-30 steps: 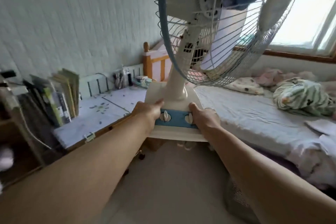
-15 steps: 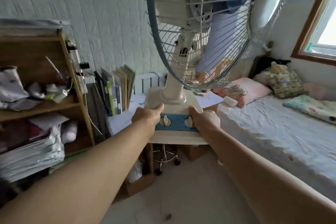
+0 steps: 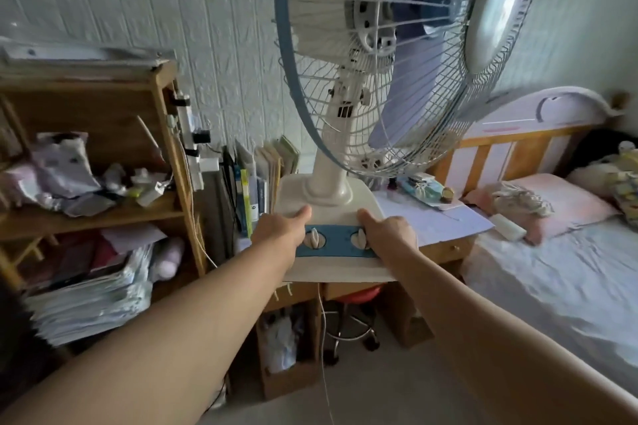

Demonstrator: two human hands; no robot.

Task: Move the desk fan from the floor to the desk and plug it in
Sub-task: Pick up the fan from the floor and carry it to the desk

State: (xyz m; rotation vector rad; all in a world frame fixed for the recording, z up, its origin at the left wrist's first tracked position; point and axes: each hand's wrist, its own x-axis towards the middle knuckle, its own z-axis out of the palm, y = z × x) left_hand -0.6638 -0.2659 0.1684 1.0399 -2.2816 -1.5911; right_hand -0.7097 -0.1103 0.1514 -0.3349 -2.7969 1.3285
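The bed [image 3: 552,279] fills the right of the frame and the wooden shelf unit [image 3: 169,155] the left; between them, in the middle, stands the desk [image 3: 445,221], its top partly covered by papers and a row of books at the back. The desk fan [image 3: 348,114] is held off the floor, in front of the desk and seemingly above its near edge, its stem upright and its cage reaching out of the top of the frame. Its broad base sits centre frame with the blue control panel facing the person. The left hand [image 3: 279,228] grips the base's left front corner, thumb on top, and the right hand [image 3: 390,228] grips the right corner the same way, so the fan's weight rises straight above and a little beyond the two hands. Both are about equally near the desk. A thin cord [image 3: 322,338] hangs from under the base towards the floor. The power strip [image 3: 191,145] on the shelf's side post lies to the left, nearer the left hand.
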